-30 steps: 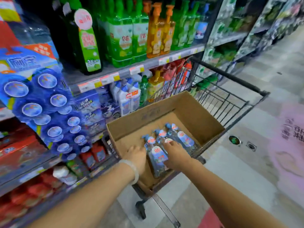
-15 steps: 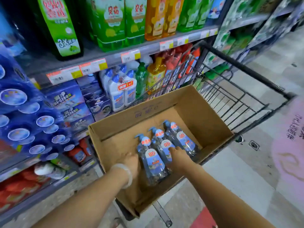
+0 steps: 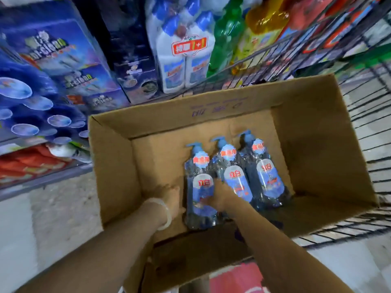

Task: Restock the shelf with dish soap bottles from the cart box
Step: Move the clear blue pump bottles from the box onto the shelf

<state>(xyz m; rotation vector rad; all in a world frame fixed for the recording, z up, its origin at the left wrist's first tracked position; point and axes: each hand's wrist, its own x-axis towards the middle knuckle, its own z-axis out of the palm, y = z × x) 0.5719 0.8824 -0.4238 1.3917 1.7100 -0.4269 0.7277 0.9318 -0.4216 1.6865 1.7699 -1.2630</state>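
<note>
Three clear blue dish soap bottles with pump tops lie side by side in an open cardboard box (image 3: 118, 166) in the cart. My left hand (image 3: 172, 198), with a white bracelet at the wrist, is inside the box against the left side of the left bottle (image 3: 200, 187); its fingers point down out of sight. My right hand (image 3: 219, 196) sits between the left bottle and the middle bottle (image 3: 234, 178), with its fingers curled onto the left bottle's right side. The right bottle (image 3: 267, 176) lies untouched. The picture is blurred.
The wire cart (image 3: 364, 115) surrounds the box on the right and far side. Behind it the shelf holds white and blue bottles (image 3: 182, 60), green and yellow bottles (image 3: 226, 32), and blue boxes (image 3: 63, 60). Red packs (image 3: 27, 163) fill a lower shelf at left.
My view has dropped and moved closer over the box. My right hand has shifted left from the middle bottle's base to the left bottle. My left hand has closed in on that bottle.
</note>
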